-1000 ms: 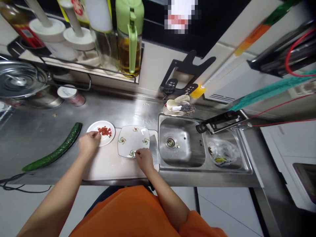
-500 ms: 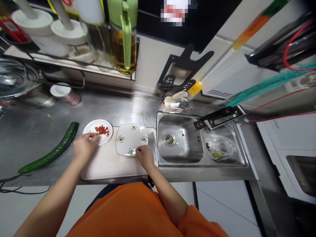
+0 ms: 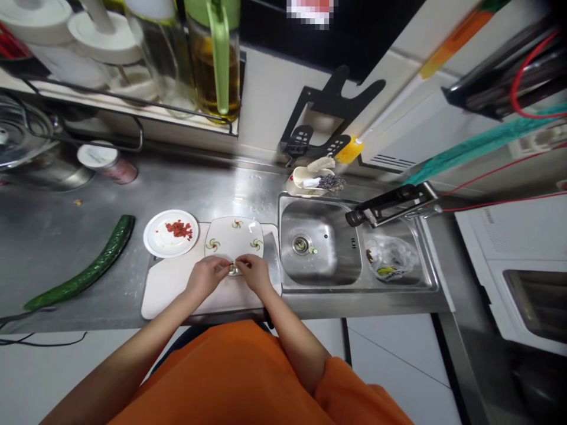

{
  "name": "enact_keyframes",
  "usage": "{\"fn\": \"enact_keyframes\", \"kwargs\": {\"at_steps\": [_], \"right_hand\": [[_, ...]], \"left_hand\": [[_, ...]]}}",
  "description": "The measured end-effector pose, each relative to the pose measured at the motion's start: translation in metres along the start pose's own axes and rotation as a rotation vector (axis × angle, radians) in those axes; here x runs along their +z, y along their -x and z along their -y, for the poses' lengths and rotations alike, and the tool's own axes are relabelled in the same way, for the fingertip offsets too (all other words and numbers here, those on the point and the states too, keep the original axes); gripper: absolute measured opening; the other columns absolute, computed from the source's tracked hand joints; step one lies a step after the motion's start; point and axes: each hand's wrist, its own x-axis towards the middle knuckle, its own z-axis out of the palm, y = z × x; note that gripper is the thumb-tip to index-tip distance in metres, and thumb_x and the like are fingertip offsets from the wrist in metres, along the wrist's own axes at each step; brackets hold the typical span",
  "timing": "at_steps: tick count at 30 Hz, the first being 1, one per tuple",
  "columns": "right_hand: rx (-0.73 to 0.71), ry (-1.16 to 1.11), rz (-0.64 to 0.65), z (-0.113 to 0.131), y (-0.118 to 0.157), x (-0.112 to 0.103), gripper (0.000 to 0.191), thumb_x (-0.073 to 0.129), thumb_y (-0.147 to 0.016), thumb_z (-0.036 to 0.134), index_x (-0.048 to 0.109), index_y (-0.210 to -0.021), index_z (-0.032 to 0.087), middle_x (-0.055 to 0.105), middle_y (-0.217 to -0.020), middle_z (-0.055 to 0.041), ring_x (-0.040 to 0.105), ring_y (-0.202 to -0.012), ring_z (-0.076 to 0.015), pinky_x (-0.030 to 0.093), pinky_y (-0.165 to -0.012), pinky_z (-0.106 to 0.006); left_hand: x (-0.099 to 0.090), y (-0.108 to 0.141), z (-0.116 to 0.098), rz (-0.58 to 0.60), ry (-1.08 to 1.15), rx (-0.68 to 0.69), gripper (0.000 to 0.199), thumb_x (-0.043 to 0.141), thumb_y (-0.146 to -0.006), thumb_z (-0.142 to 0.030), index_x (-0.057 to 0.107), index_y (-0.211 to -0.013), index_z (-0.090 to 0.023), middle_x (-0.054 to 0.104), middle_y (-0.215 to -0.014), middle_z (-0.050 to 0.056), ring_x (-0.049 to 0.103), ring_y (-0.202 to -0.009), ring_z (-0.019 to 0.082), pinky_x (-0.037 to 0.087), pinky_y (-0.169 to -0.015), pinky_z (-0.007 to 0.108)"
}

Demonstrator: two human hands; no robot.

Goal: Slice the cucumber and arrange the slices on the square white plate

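Note:
My left hand [image 3: 207, 277] is closed in a pinch over the near edge of a white square plate [image 3: 234, 237]. Its fingertips almost meet those of my right hand [image 3: 255, 273], also pinched, above a green-and-red pattern at that edge. Whatever the fingertips hold is too small to make out. Similar green swirls with red centres sit near the plate's other sides. The plate rests on a pale cutting board [image 3: 170, 288]. To its left, a round white plate [image 3: 153, 242] carries small chopped red pieces [image 3: 179, 229], partly over the board.
A whole cucumber [image 3: 84, 277] lies on the steel counter at left. A knife blade [image 3: 271, 257] shows along the board's right side, beside a sink [image 3: 321, 265]. A clear plastic bag [image 3: 392, 257] is in the second basin. Bottles and jars line a rack [image 3: 177, 109] behind.
My left hand has moved right, from the round plate with red pieces to the near edge of the square plate. My right hand has shifted slightly left to meet it.

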Motion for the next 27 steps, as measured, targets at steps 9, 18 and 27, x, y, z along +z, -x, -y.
{"fn": "enact_keyframes", "kwargs": {"at_steps": [9,18,27], "right_hand": [[0.044,0.017,0.058,-0.009,-0.001,0.007,0.010,0.061,-0.075,0.017,0.069,-0.071,0.021,0.068,-0.068,0.0018,0.059,-0.061,-0.0115,0.042,-0.060,-0.020],[0.024,0.195,0.104,-0.002,-0.002,0.006,0.012,0.060,-0.078,0.016,0.070,-0.074,0.019,0.068,-0.070,0.0002,0.058,-0.066,-0.0116,0.040,-0.064,-0.020],[0.003,0.313,0.103,-0.001,-0.001,0.008,0.012,0.059,-0.081,0.019,0.070,-0.077,0.019,0.068,-0.076,-0.0022,0.058,-0.072,-0.0131,0.037,-0.066,-0.022]], "left_hand": [[0.006,0.002,0.005,0.064,-0.007,0.013,0.017,0.057,-0.079,-0.033,0.071,-0.080,-0.023,0.072,-0.084,0.002,0.064,-0.081,0.017,0.047,-0.076,0.027],[0.011,0.003,0.011,0.090,-0.082,0.053,0.019,0.057,-0.081,-0.034,0.072,-0.083,-0.022,0.071,-0.083,0.003,0.063,-0.083,0.019,0.047,-0.077,0.030],[0.012,0.002,0.009,0.104,-0.151,0.106,0.020,0.056,-0.083,-0.031,0.073,-0.085,-0.022,0.071,-0.082,0.004,0.062,-0.083,0.019,0.046,-0.078,0.030]]}}
